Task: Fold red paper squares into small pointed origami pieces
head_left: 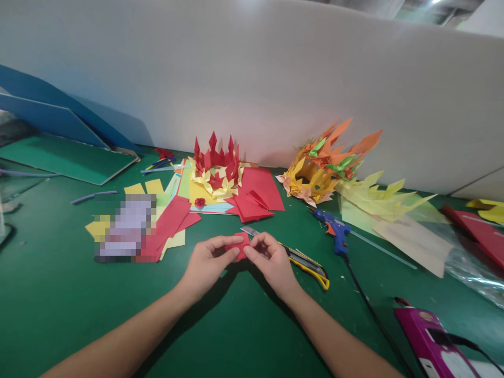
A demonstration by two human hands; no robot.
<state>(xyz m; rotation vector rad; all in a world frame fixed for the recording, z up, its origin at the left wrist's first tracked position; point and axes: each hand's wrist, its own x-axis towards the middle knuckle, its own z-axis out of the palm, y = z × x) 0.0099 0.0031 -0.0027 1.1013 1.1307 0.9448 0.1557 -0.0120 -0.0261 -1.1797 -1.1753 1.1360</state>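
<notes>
Between my two hands is a small piece of red paper, apparently folded, held above the green table. My left hand pinches its left side between thumb and fingers. On the right side, the fingertips of my right hand close on the same paper. Partly hidden behind my right hand lies a yellow and black utility knife, its blade showing beyond the fingers. Farther back stands a paper crown with red points and pale yellow leaves, and a small red paper flower lies in front of it.
Red sheets and yellow squares lie ahead and left. To the right are a blue glue gun with its cord, orange and yellow paper crowns, and a magenta power strip. Blue boards lean at the far left.
</notes>
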